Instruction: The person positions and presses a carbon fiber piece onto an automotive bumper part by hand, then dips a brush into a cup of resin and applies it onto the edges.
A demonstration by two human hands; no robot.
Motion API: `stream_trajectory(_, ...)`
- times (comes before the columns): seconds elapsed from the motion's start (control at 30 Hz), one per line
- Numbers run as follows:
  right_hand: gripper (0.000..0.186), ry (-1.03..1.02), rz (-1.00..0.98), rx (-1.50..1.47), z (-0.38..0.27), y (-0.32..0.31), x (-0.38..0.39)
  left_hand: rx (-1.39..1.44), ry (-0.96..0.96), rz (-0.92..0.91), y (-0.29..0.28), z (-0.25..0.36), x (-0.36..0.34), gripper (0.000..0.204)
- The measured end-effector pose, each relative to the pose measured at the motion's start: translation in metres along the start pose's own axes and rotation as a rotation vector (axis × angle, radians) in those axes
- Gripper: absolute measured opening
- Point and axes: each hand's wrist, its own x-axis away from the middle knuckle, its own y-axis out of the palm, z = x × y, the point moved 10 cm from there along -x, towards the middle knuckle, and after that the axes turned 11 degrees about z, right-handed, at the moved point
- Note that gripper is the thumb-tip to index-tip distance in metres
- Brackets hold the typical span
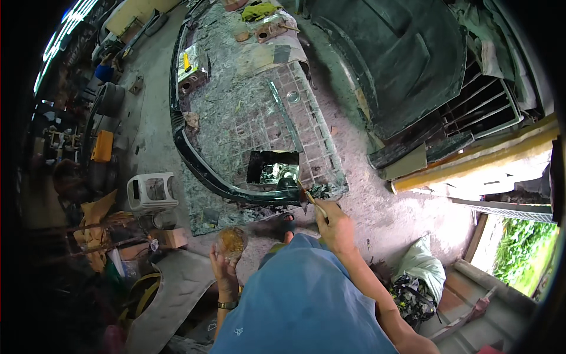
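My right hand (336, 226) is closed round the light handle of a brush (311, 199). The brush's dark tip meets the end of a long black curved car trim piece (203, 174), which runs along the left and near edges of a worn work table (230, 121). Low on the left, my left hand (223, 265) grips a round amber-brown container (232, 242); its contents are hard to make out. Just beyond the brush lies an open square metal tin (272, 167), shiny inside with dark patches.
A long flat strip (285, 115) and a tape roll (293, 95) lie on the table, with a rectangular can (193, 76) at its left. A white plastic stool (152, 190) stands left. To the right are a dark car hood (407, 71) and a stuffed sack (423, 262).
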Motion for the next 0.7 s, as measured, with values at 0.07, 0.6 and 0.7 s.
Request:
stream_trajectory(0.07,0.024,-0.029,-0.017,0.000,-0.004,0.001,0.003,-0.094,0.025,-0.037,0.004,-0.001,0.003,0.077)
stream_trajectory(0.6,0.023,0.170,-0.061,-0.247,0.023,-0.063,-0.009,-0.175,-0.006,0.017,0.038,0.003,0.034,0.087)
stream_trajectory(0.7,0.025,0.098,-0.053,-0.171,0.051,-0.053,-0.010,-0.190,0.019,-0.001,0.040,-0.002,0.038,0.086)
